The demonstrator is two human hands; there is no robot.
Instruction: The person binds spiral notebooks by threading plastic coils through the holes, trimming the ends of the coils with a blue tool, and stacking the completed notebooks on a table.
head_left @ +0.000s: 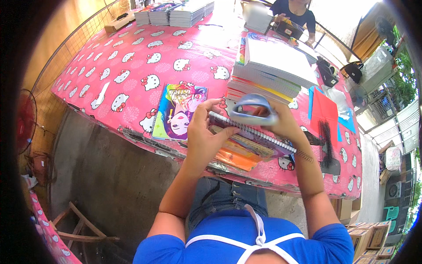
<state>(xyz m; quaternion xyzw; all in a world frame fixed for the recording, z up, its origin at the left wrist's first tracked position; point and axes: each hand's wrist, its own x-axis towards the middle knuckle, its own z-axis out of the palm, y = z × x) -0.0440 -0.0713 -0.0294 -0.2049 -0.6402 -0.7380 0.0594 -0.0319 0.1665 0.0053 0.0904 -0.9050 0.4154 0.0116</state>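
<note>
Your left hand (203,137) is sitting nearest the camera, fingers curled over the near edge of a spiral-bound notebook (250,134) and thumb reaching up toward its top edge; this grip is closed on the book, steadying it so the wire binding is facing you. You are holding the notebook raised above the counter (132,66), tilted down to the right, with its coil trailing out at the lower right end.

Working from the left: a notebook with a bright cartoon cover (178,112) is lying flat near the counter's front edge, just beside your left hand and apart from it. Under the held notebook, a few flat orange and brown covers (237,154) are resting at the counter's edge.

Your right hand (281,123) is gripping a grey-blue handled tool (252,109), seemingly scissors or pliers, with fingers through or around the loop handle. The tool is meeting the notebook's upper edge; whether its blades are parted is not visible. That grip is closed on the handle.

Behind the hands, a tall stack of notebooks (272,70) is standing within reach. To the right, red and blue sheets (325,112) and a loose black binding comb (326,145) are lying on the counter. Another person (294,13) is working at the far end.
</note>
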